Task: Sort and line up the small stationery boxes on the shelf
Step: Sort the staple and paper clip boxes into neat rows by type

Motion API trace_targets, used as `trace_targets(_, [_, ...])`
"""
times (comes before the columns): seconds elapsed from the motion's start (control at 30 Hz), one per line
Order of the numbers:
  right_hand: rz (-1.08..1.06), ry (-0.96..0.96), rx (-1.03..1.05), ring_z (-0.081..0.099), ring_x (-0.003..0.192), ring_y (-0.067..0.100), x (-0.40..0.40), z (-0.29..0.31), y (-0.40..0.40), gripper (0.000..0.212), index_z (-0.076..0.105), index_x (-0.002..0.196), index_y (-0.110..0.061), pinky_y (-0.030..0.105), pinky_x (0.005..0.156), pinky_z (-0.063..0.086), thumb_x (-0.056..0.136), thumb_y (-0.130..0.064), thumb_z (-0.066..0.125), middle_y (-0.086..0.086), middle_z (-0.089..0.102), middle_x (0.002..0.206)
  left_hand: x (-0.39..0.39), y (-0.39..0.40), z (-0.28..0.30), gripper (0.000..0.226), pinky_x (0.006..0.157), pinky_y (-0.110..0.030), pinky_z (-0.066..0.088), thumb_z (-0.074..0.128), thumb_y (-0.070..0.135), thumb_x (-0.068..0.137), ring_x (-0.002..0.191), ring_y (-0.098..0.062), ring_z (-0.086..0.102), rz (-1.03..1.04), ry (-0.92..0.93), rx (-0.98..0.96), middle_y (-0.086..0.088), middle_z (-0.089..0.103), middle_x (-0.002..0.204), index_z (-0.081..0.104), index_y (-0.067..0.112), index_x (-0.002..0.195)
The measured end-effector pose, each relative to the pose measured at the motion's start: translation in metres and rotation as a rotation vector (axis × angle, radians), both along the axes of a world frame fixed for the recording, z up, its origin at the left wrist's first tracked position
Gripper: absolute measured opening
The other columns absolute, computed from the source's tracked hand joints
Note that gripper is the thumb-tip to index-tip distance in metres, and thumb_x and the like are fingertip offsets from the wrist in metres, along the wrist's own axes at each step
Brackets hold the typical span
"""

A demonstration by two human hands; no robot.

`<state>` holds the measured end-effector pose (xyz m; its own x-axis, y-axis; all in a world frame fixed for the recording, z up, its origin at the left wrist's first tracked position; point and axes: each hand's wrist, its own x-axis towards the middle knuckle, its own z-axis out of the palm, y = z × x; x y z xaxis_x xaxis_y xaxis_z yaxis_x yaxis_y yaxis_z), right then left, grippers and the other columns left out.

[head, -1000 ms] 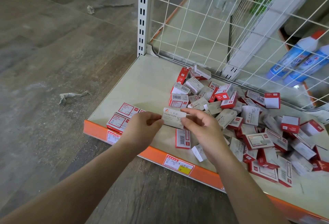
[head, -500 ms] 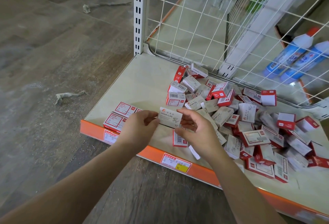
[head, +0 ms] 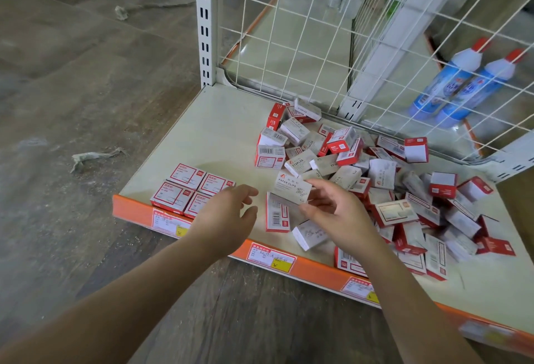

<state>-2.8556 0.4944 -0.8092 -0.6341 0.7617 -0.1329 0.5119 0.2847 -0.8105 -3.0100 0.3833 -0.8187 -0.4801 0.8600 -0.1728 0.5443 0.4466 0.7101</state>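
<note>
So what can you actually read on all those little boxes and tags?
"PAPER CLIPS": on the grey box pinched in the right hand.
"STAPLES": on a grey box in the pile.
"STAPLES": on the grey box at the back.
Red-framed box labels: too small to read.
Orange-edge price tags: blurred, unreadable.
Blue bottles: label unreadable.

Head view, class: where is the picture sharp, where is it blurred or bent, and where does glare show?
Head view: the "PAPER CLIPS" box in the right hand reads sharply; the orange shelf edge at lower right smears; the wire grid bows, a wide-angle effect; glare washes the glossy floor behind the grid.
</note>
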Motion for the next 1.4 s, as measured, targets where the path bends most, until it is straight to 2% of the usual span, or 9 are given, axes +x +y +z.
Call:
trace_targets(0.2, [-0.014, -0.095, 0.012, 0.055, 0.097, -0.003, 0.028, 0.002, 0.002, 0.039, 0.051, 0.118, -0.038, 0.02, 0.081, 0.047, 0.086, -0.022, 0.064, -0.021, 0.06, 0.1, 0.015, 0.008, -0.001, 0.035, 0.076, -0.017, 0.043, 0.048, 0.024, 0.095, 0.109, -0.01, 0.052, -0.077, 0.08, -0.061, 0.006, 0.053, 0.127, 0.048, 0.026, 0.13])
trace_targets(0.3, [0.0, -0.171, 0.04, 0.055, 0.101, 0.002, 0.044, 0.002, 0.004, 0.043, 0.052, 0.126, -0.03, 0.026, 0.088, 0.048, 0.085, -0.028, 0.064, -0.013, 0.061, 0.108, 0.023, 0.012, 0.001, 0.035, 0.072, -0.017, 0.048, 0.048, 0.023, 0.095, 0.111, -0.013, 0.053, -0.095, 0.078, -0.064, 0.005, 0.052, 0.128, 0.048, 0.025, 0.129])
trace_targets(0.47, [0.089, -0.195, 0.009, 0.055, 0.094, 0.003, 0.055, 0.005, -0.004, 0.034, 0.05, 0.116, -0.037, 0.014, 0.076, 0.046, 0.085, -0.029, 0.064, -0.014, 0.059, 0.1, 0.026, 0.014, 0.001, 0.033, 0.078, -0.024, 0.052, 0.047, 0.019, 0.094, 0.11, -0.015, 0.053, -0.084, 0.12, -0.052, 0.003, 0.053, 0.127, 0.049, 0.022, 0.127])
trace_targets(0.67, [0.128, -0.216, 0.029, 0.055, 0.087, 0.004, 0.048, -0.002, -0.018, 0.034, 0.051, 0.117, -0.029, 0.022, 0.076, 0.049, 0.086, -0.03, 0.063, -0.016, 0.057, 0.093, 0.014, 0.008, -0.003, 0.031, 0.083, -0.024, 0.047, 0.047, 0.016, 0.093, 0.107, -0.013, 0.054, -0.059, 0.171, -0.003, 0.003, 0.057, 0.12, 0.054, 0.02, 0.124])
trace_targets(0.8, [0.193, -0.252, 0.054, 0.051, 0.083, 0.001, 0.033, -0.006, -0.027, 0.031, 0.052, 0.118, -0.025, 0.016, 0.066, 0.042, 0.088, -0.029, 0.059, -0.022, 0.052, 0.09, 0.007, 0.002, -0.003, 0.031, 0.087, -0.029, 0.048, 0.046, 0.014, 0.093, 0.105, -0.013, 0.054, -0.039, 0.166, 0.006, 0.002, 0.059, 0.116, 0.056, 0.019, 0.122])
trace_targets(0.93, [0.185, -0.238, 0.113, 0.047, 0.081, 0.002, 0.023, -0.011, -0.03, 0.032, 0.055, 0.121, -0.023, 0.015, 0.067, 0.037, 0.089, -0.027, 0.058, -0.017, 0.051, 0.089, 0.004, -0.002, -0.003, 0.031, 0.087, -0.027, 0.047, 0.045, 0.011, 0.093, 0.104, -0.013, 0.054, -0.033, 0.156, 0.016, 0.001, 0.059, 0.116, 0.056, 0.018, 0.121])
trace_targets(1.1, [0.233, -0.306, 0.168, 0.047, 0.084, 0.011, 0.016, -0.015, -0.029, 0.031, 0.06, 0.113, -0.014, 0.024, 0.07, 0.039, 0.09, -0.034, 0.055, 0.001, 0.053, 0.093, 0.002, -0.004, -0.002, 0.032, 0.087, -0.026, 0.046, 0.045, 0.008, 0.093, 0.104, -0.013, 0.055, -0.045, 0.136, 0.025, 0.0, 0.06, 0.117, 0.057, 0.016, 0.121])
trace_targets(1.27, [0.235, -0.294, 0.205, 0.043, 0.082, 0.004, 0.012, -0.02, -0.03, 0.033, 0.056, 0.121, -0.021, 0.013, 0.063, 0.03, 0.092, -0.034, 0.052, -0.007, 0.048, 0.092, 0.0, -0.005, -0.004, 0.031, 0.084, -0.019, 0.042, 0.045, 0.01, 0.093, 0.105, -0.012, 0.054, -0.059, 0.144, 0.022, 0.002, 0.059, 0.119, 0.058, 0.017, 0.12])
trace_targets(1.4, [0.226, -0.266, 0.249, 0.039, 0.092, 0.004, 0.003, -0.022, -0.029, 0.037, 0.051, 0.129, -0.022, 0.015, 0.073, 0.031, 0.092, -0.028, 0.053, -0.009, 0.045, 0.102, -0.001, -0.006, -0.005, 0.03, 0.081, -0.017, 0.041, 0.046, 0.011, 0.093, 0.104, -0.011, 0.054, -0.067, 0.148, 0.011, 0.002, 0.059, 0.12, 0.058, 0.018, 0.121])
